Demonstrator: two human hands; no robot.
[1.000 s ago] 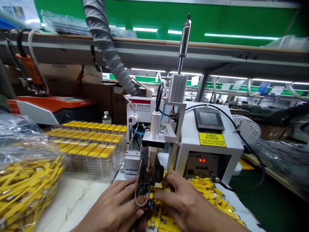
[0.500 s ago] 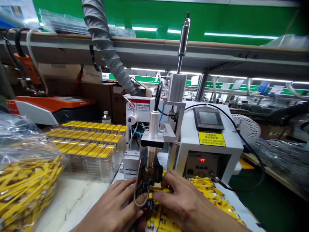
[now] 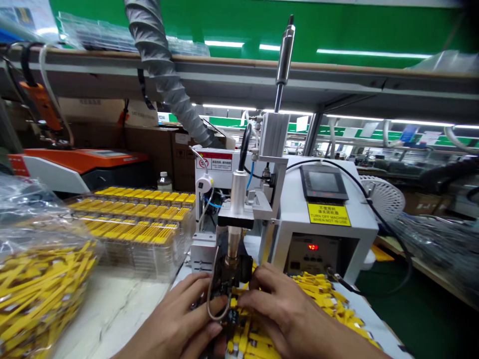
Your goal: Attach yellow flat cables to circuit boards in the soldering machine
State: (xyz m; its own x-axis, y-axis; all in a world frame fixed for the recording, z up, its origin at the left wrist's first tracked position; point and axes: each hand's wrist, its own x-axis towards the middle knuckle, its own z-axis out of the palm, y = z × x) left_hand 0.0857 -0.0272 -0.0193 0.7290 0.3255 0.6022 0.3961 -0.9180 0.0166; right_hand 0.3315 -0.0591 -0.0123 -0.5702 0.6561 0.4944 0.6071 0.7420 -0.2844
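Note:
Below the metal head of a bench machine (image 3: 236, 199), both hands meet at its dark fixture (image 3: 229, 289). My left hand (image 3: 183, 316) is at the fixture's left side, fingers curled against it behind a thin looped tube; what its fingertips hold, if anything, is hidden. From the right, my right hand (image 3: 282, 304) pinches a small yellow strap piece (image 3: 235, 301) at the fixture. Many yellow strap pieces (image 3: 324, 294) lie under and beyond my right hand.
Clear trays (image 3: 138, 214) of yellow pieces stand left of the machine. A plastic bag (image 3: 41, 294) of yellow straps lies at the near left. A control box (image 3: 325, 192) with a red display, a grey hose (image 3: 160, 65) and a white fan (image 3: 385, 195) are around.
The red display reads 40 instead of 00. Both hands stay at the fixture with only slight finger shifts.

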